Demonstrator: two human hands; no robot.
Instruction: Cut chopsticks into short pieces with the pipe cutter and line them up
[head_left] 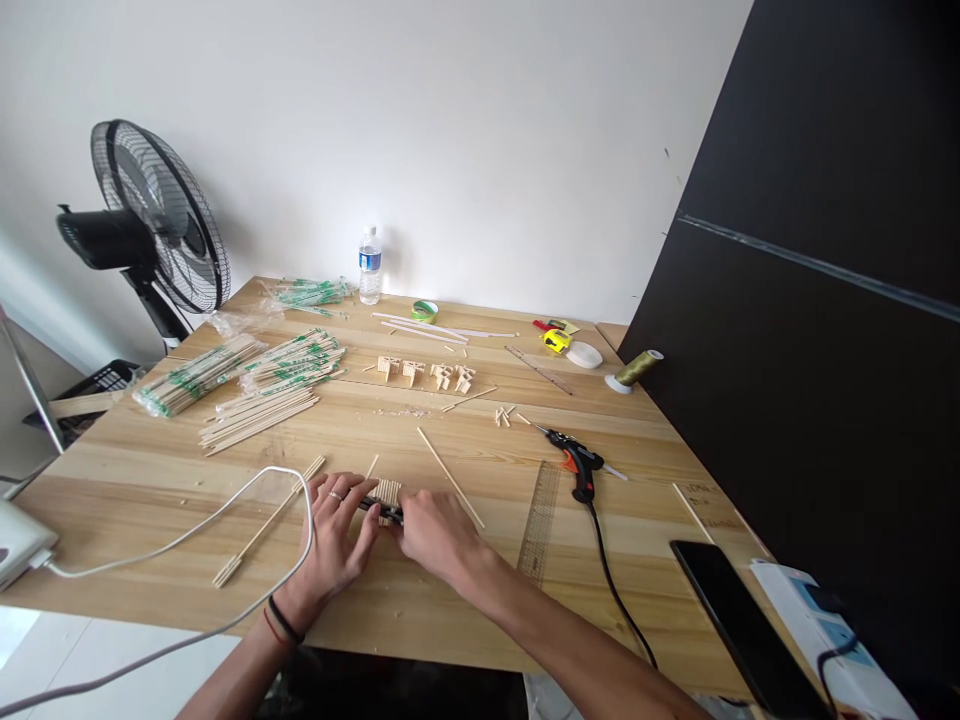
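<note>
Near the front of the table, my left hand (337, 530) pinches one end of a dark, slim tool (382, 510) between thumb and fingers. My right hand (439, 530) is closed at the tool's other end, its fingertips mostly hidden. The tool's exact kind does not show. Right behind it lies a small panel of short wooden sticks (387, 491) set side by side, partly covered by the tool and hands. One thin stick (373, 465) points away from my left fingers, and a longer stick (450, 476) lies beyond my right hand.
Several small stick assemblies (413, 372) stand mid-table. Bagged sticks (202, 375) lie left, a water bottle (369, 265) behind. A glue gun (576, 465), clear ruler (538, 520), phone (742, 625) and power strip (832, 635) are right. A white cable (225, 522) loops beside my left wrist.
</note>
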